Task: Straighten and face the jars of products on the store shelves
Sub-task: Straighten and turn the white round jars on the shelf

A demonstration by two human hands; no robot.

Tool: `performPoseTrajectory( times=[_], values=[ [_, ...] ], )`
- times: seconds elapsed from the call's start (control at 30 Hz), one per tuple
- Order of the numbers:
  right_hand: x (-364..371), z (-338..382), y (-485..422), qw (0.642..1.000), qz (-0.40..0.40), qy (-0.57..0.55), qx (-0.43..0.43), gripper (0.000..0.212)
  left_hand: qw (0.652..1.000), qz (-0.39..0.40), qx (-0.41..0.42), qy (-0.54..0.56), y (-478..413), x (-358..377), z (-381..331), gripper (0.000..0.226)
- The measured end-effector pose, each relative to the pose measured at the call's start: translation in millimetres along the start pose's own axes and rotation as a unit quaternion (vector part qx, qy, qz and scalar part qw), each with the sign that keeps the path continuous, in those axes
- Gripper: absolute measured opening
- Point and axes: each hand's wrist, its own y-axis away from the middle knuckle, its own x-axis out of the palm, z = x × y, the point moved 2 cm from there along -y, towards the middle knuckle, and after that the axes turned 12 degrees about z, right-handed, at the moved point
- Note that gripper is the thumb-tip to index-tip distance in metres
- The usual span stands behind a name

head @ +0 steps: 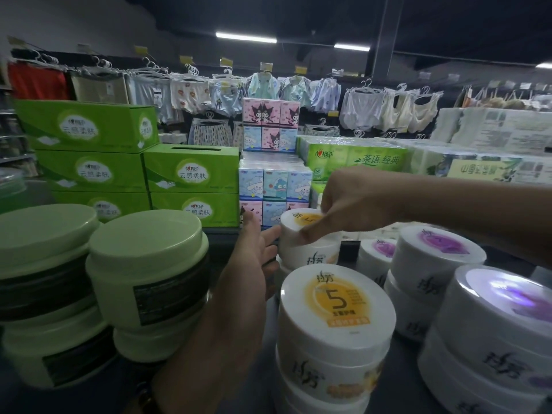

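Right hand (352, 204): we grip the top jar (294, 234) by its lid from above, fingers curled round the rim.
Left hand (254, 255): fingers straight, tips touching that jar's left side.
Top jar: sits on a lower jar (316, 258) toward the shelf's (221, 236) back edge, behind the front stack (334, 300).
Risk, slide: twisting may drag it off centre, so it tips.
Risk, lid: the lid may turn without the jar.
Risk, knock: our right forearm hangs over the purple jars (433, 249).

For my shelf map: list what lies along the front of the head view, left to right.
Green-lidded jars → left hand → near orange-topped jar → purple-topped jars. Behind this row, the right hand grips the far orange-topped jar.
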Motion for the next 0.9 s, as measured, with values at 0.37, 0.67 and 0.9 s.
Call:
performPoseTrajectory(
  times=[0.37, 0.67, 0.9],
  values=[
    [3.1, 11.3, 6.0, 0.997, -0.052, 0.051, 0.006, 0.088, 1.0, -0.018, 0.005, 0.011, -2.6, -1.3, 3.3, 0.065],
    [3.4, 17.9, 6.4, 0.997, -0.043, 0.064, 0.014, 0.087, 1.0, 0.009, 0.003, 0.015, -4.4, 2.2, 0.7, 0.068],
    [5.5, 19.0, 4.3, 0.997, -0.053, 0.059, 0.016, 0.093, 1.0, -0.01, -0.003, 0.029, -8.8, -0.3, 0.7, 0.067]
  ],
)
